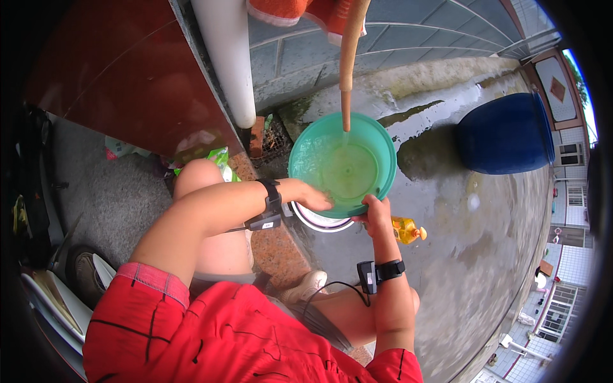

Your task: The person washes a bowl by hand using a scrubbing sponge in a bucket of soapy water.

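Observation:
A green plastic basin [389, 158] with water in it is tilted in front of me. My right hand [377, 214] grips its near right rim, thumb on the inner side. My left hand [315, 197] lies over the near left rim, its fingers against the inner wall; they are too blurred to tell how far apart they are. Water runs into the basin from the narrow tip of a tan hose [353, 48]. Partly hidden beneath the green basin is a white basin [316, 222]. Beside my right wrist stands a yellow pump bottle [405, 230].
A blue plastic barrel [505, 134] is on the wet concrete to the right. A white pipe [227, 62] and a brick [256, 137] are by the drain. Orange shoes [330, 16] hang above. Green packaging [220, 160] lies past my left knee. A cable [335, 283] leads from my right wrist device.

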`<state>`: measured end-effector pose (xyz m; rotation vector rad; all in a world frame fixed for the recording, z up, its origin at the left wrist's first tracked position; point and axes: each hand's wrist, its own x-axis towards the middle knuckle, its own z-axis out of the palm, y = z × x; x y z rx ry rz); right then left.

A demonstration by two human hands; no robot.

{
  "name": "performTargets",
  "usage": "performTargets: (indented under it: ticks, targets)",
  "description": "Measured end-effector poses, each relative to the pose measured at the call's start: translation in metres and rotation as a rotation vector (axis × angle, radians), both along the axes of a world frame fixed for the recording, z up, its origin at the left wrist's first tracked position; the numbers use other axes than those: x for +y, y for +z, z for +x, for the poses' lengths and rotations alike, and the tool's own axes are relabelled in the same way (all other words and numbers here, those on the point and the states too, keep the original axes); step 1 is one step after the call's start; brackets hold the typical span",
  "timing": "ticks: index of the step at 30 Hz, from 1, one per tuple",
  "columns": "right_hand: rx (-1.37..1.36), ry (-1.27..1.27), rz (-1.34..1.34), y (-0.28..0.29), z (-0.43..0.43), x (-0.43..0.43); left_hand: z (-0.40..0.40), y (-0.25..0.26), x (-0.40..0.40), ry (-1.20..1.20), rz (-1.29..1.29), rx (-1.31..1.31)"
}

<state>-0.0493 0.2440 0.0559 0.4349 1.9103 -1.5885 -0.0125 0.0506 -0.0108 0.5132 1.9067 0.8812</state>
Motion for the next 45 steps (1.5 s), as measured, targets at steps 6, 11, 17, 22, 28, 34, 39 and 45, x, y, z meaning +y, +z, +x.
performTargets:
  ticks: [6,11,17,22,28,34,39,45]
  targets:
    - [-0.054,-0.011,-0.039,0.000,0.000,-0.001,-0.002,-0.019,0.012,0.092,0.174,-0.033]
    - [-0.058,-0.020,-0.031,0.001,-0.002,0.001,-0.016,-0.008,-0.026,-0.316,-0.686,0.302]
    - [-0.060,-0.027,-0.025,-0.006,0.006,-0.011,0.001,-0.029,-0.012,0.182,-0.157,0.231]
    - [-0.128,0.034,-0.089,-0.008,0.011,-0.016,-0.011,-0.012,0.005,0.021,-0.028,0.524]
    - [-0.094,0.062,-0.083,-0.007,0.015,-0.020,-0.008,0.004,0.000,0.091,-0.262,0.587]
    - [-0.050,0.092,-0.063,0.000,0.015,-0.029,-0.009,-0.021,0.003,0.277,-0.381,0.509]
    - [-0.056,0.021,-0.062,0.003,0.013,-0.023,-0.009,-0.004,-0.004,0.178,-0.273,0.501]
    - [-0.058,0.008,-0.095,-0.003,0.015,-0.027,-0.008,0.000,0.005,0.101,-0.296,0.526]
